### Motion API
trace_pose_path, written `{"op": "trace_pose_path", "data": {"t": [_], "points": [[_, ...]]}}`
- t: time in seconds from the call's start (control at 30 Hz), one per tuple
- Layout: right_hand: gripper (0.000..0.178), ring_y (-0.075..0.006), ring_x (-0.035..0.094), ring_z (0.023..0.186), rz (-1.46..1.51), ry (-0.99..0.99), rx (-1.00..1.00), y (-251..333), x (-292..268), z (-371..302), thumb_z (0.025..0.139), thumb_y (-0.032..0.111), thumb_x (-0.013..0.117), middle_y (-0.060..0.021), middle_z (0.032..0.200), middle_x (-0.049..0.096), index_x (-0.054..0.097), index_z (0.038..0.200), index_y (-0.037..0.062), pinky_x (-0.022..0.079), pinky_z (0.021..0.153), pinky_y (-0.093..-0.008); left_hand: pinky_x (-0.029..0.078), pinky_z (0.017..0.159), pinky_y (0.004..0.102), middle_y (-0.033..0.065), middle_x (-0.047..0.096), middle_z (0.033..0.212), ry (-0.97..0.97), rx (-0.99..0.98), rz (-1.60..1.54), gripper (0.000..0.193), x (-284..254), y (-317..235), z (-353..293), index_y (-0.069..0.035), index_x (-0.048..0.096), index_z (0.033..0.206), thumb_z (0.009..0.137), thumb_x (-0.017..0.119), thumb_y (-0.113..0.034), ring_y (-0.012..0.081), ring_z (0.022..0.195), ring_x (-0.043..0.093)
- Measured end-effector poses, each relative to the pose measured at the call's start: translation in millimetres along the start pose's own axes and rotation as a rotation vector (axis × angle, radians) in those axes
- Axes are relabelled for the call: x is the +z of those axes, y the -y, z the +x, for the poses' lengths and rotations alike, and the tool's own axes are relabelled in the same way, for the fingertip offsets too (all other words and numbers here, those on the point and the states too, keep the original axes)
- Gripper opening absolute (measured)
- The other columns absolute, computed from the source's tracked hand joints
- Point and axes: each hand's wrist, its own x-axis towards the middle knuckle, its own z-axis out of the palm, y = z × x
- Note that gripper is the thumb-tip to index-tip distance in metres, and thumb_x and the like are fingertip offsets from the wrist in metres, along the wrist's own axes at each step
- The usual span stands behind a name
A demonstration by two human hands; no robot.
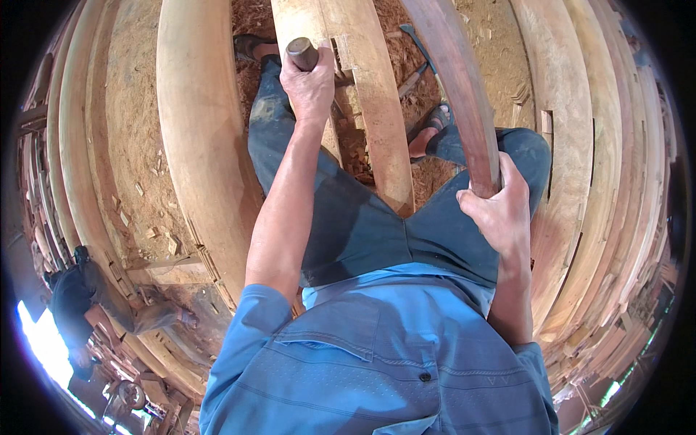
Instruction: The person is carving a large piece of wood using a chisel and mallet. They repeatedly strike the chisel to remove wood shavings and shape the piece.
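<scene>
My left hand [310, 90] is closed round the handle of a chisel [302, 54], whose round dark butt points up. Its blade is hidden under the hand. It stands over a pale timber log [384, 130] that runs away from me between my legs, beside a mortise slot cut into the wood. My right hand [500, 206] grips the near end of a long reddish-brown wooden mallet [464, 94], shaped like a smooth club. This mallet slants up and forward, and its far end leaves the picture at the top. Mallet and chisel are apart.
A thick rounded log [199, 109] lies on my left, and a mortised timber [562, 145] on my right. Tools with a blue-grey blade [415, 42] and a pale handle [413, 80] rest among wood shavings. Another person [83, 304] is at the lower left.
</scene>
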Motion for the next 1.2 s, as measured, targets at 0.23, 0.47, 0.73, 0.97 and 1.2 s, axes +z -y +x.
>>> {"op": "trace_pose_path", "data": {"t": [0.23, 0.47, 0.73, 0.97, 1.2], "points": [[0.047, -0.0245, 0.067, 0.086, -0.017, 0.031, 0.023, -8.4, -2.1, 1.7, 0.07, 0.011, 0.074, -0.0171, 0.092, 0.068, 0.058, 0.113, -0.0037, 0.052, 0.082, -0.0356, 0.047, 0.066, 0.0273, -0.0035, 0.061, 0.075, 0.177, -0.084, 0.048, 0.022, 10.6, -8.1, -2.5, -0.004, 0.062, 0.088, 0.089, 0.076, -0.021, 0.0066, 0.069, 0.052], [0.041, -0.0158, 0.064, 0.081, 0.029, -0.2, -0.213, 24.2, -36.8, 16.6, 0.072, 0.01, 0.076, -0.0119, 0.089, 0.068, 0.062, 0.11, 0.0017, 0.052, 0.075, -0.0313, 0.045, 0.06, 0.0247, -0.0044, 0.06, 0.074, 0.266, -0.145, -0.024, 0.019, 4.7, 1.1, -4.3, -0.005, 0.063, 0.085, 0.088, 0.077, -0.018, 0.0043, 0.066, 0.051], [0.016, -0.0272, 0.067, 0.074, -0.284, -0.445, -0.937, 86.6, -34.3, 98.0, 0.087, 0.013, 0.061, -0.0154, 0.077, 0.066, 0.064, 0.095, -0.0007, 0.053, 0.064, -0.0374, 0.045, 0.055, 0.0252, -0.0036, 0.06, 0.074, 0.222, -0.07, -0.063, 0.019, 8.5, 15.7, 0.0, -0.007, 0.063, 0.082, 0.089, 0.077, -0.019, 0.0046, 0.058, 0.052], [0.035, -0.0419, 0.069, 0.087, -0.498, 0.077, -0.459, 31.8, 20.7, 82.6, 0.077, 0.01, 0.067, -0.0271, 0.092, 0.069, 0.059, 0.108, -0.0049, 0.054, 0.08, -0.0462, 0.051, 0.069, 0.0268, 0.0004, 0.067, 0.085, 0.251, -0.039, -0.035, 0.024, 5.4, 16.4, 0.7, 0.0, 0.065, 0.105, 0.088, 0.074, -0.015, 0.0071, 0.076, 0.059], [0.035, -0.0113, 0.061, 0.079, 0.0, -0.173, -0.331, 68.4, -32.5, 20.5, 0.073, 0.012, 0.075, -0.0029, 0.088, 0.067, 0.067, 0.105, 0.0028, 0.051, 0.073, -0.0311, 0.045, 0.054, 0.0294, 0.0002, 0.06, 0.066, 0.412, -0.178, -0.058, 0.024, -3.9, 7.9, 13.7, -0.004, 0.064, 0.081, 0.086, 0.076, -0.024, 0.0096, 0.057, 0.054]]}}
